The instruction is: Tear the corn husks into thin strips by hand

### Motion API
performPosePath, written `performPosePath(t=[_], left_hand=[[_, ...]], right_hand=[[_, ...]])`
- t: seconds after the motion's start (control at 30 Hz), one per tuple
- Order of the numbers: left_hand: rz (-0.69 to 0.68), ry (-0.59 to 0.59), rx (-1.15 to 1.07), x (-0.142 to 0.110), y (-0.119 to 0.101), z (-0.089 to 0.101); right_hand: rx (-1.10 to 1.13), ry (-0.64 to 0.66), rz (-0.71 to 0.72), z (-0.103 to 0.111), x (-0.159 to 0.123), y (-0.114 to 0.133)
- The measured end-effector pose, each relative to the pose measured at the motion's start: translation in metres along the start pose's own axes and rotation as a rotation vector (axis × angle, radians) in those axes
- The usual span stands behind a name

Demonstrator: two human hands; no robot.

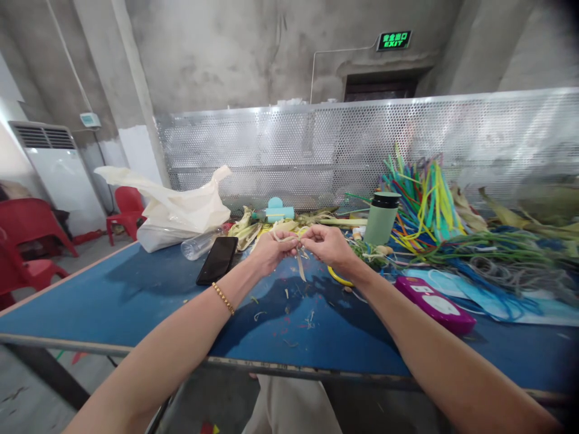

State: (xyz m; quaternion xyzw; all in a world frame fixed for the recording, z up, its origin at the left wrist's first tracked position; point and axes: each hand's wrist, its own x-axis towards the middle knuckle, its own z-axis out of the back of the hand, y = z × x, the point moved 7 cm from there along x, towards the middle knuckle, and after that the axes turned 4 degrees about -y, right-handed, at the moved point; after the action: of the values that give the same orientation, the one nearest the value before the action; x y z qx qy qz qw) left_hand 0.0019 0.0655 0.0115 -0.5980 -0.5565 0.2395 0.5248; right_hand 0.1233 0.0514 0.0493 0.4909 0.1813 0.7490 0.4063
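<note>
One left hand (270,251) and one right hand (332,244) pinch one pale strip (301,268).

left wrist (242,277) | 1 gold-coloured beaded bracelet (223,299) | pale beige trousers (292,407)

Phone (218,260): black. Bag (190,210) behind it: off-white. Right of it: strip (301,269), pale beige; tumbler (381,224), green; case (435,305), magenta/white.

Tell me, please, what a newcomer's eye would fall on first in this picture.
Probably the left hand and right hand, close together near the middle above the blue table, pinching a pale strip. Next might come the bright heap of coloured strips on the right, farther back than the purple object, then the lit exit sign at upper right.
</note>
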Motion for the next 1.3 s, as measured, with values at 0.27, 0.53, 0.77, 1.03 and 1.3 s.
performPosePath(t=[0.27, 0.53, 0.77, 1.03, 1.3], left_hand=[[-0.012, 0.007, -0.006, -0.001, -0.002, -0.001], [0.004, -0.022, -0.014, 0.001, 0.000, 0.002], [0.045, 0.020, 0.030, 0.003, 0.002, 0.005], [0.045, 0.038, 0.127, -0.001, -0.001, 0.000], [0.069, -0.061, 0.152, 0.002, 0.002, 0.009]], right_hand=[[0.034, -0.035, 0.048, -0.001, 0.001, 0.000], [-0.007, -0.043, 0.070, -0.001, 0.000, 0.002], [-0.108, -0.137, -0.052, 0.024, 0.007, -0.014], [-0.034, 0.090, 0.109, 0.009, 0.004, 0.001], [-0.126, 0.106, 0.133, 0.007, 0.003, 0.002]])
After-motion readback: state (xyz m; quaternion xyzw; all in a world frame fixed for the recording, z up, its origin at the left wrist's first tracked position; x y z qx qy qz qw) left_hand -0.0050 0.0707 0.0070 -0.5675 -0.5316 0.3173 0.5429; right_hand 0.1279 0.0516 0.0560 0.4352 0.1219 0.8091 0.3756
